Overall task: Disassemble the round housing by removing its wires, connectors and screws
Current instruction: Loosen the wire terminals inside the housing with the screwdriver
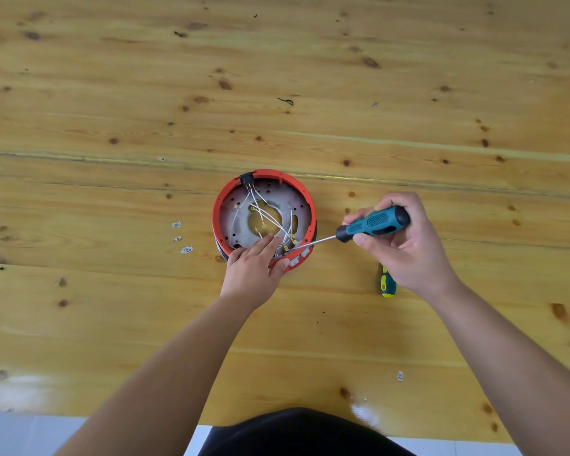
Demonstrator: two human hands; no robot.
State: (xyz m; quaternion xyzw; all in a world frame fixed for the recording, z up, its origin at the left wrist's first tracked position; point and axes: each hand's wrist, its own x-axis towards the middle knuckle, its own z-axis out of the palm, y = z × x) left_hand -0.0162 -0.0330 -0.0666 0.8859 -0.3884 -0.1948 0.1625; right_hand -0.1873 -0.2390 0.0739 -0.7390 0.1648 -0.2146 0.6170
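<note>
A round red housing (pixel 222 199) with a grey metal plate inside lies on the wooden table. White wires (pixel 269 215) with brass ring terminals cross its middle, running from a black connector (pixel 247 178) at the far rim. My left hand (pixel 255 263) holds the housing's near rim, fingers reaching inside and thumb on the outer wall. My right hand (pixel 405 245) grips a teal-and-black screwdriver (pixel 374 222); its shaft points left over the rim, tip among the brass terminals near my left fingers.
A second screwdriver with a green and yellow handle (pixel 388 284) lies partly under my right hand. Small white tags (pixel 186 249) lie left of the housing, another (pixel 400 376) near the front. The table's front edge (pixel 79 414) runs along the bottom.
</note>
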